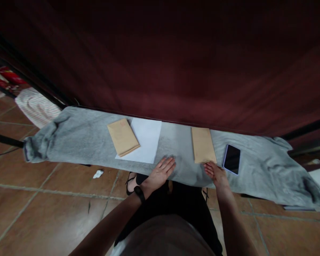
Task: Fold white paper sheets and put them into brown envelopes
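My left hand lies flat with its fingers stretched out on the grey cloth, near the front edge. Up and left of it, white paper sheets lie partly under a small pile of brown paper envelopes. More brown envelopes, or a single one, lie to the right. At their lower edge is my right hand, turned partly palm up, its fingers extended and loosely together. The fingertips are at or touching that edge, and nothing shows in the hand. A phone with a dark screen lies just right of this hand.
A dark red curtain hangs right behind the narrow cloth-covered surface. Dark frame bars stand at the left, beside a striped cloth. On the tiled floor lies a crumpled white scrap.
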`<state>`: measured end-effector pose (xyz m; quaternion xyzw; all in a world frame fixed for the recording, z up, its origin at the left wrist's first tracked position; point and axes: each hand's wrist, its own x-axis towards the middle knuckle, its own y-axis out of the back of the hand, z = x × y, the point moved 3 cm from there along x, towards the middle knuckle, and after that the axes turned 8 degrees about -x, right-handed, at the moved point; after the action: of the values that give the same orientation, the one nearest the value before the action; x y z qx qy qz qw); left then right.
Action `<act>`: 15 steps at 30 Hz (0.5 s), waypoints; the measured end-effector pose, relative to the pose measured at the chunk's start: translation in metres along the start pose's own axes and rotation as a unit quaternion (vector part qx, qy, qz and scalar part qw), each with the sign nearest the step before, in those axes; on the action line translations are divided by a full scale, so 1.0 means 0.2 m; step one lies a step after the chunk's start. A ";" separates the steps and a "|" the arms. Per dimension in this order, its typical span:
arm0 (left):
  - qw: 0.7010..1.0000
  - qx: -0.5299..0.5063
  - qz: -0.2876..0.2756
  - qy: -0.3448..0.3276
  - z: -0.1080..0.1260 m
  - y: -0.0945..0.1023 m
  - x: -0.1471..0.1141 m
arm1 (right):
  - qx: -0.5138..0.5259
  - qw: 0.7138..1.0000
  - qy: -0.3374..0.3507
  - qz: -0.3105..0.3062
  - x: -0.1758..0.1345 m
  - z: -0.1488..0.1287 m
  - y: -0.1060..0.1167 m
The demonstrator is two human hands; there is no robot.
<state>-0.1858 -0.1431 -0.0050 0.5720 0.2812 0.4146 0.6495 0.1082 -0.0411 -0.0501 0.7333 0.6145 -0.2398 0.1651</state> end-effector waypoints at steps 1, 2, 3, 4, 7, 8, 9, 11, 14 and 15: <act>1.000 -0.005 -0.008 -0.007 0.01 0.00 0.03 | 0.002 1.000 -0.003 -0.001 0.00 0.00 0.00; 1.000 -0.010 -0.013 -0.015 0.01 0.01 0.06 | 0.004 1.000 -0.005 -0.001 0.01 0.00 0.01; 1.000 -0.012 -0.015 -0.025 0.02 0.01 0.09 | 0.006 1.000 -0.007 -0.001 0.01 -0.01 0.01; 0.999 -0.013 -0.016 -0.039 0.04 0.01 0.12 | 0.009 1.000 -0.008 -0.001 0.01 -0.01 0.01; 0.996 0.009 -0.016 -0.085 0.08 -0.01 0.18 | 0.016 1.000 -0.006 0.001 0.02 -0.02 0.01; 0.995 0.020 -0.014 -0.098 0.09 -0.01 0.20 | 0.019 1.000 -0.004 0.003 0.03 -0.02 0.01; 0.994 0.031 -0.011 -0.108 0.10 -0.01 0.21 | 0.021 1.000 -0.001 0.005 0.03 -0.02 0.01; 0.992 0.045 -0.003 -0.121 0.11 -0.01 0.23 | 0.028 1.000 0.007 0.009 0.03 -0.04 0.00; 0.990 0.053 0.006 -0.128 0.12 -0.02 0.23 | 0.040 0.999 0.023 0.009 0.02 -0.06 -0.02; 0.990 0.053 0.008 -0.128 0.12 -0.02 0.23 | 0.045 0.999 0.028 0.007 0.01 -0.06 -0.02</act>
<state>-0.1422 -0.1155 0.0009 0.6562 0.2123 0.3279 0.6456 0.1054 -0.0326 -0.0407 0.7508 0.6020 -0.2457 0.1164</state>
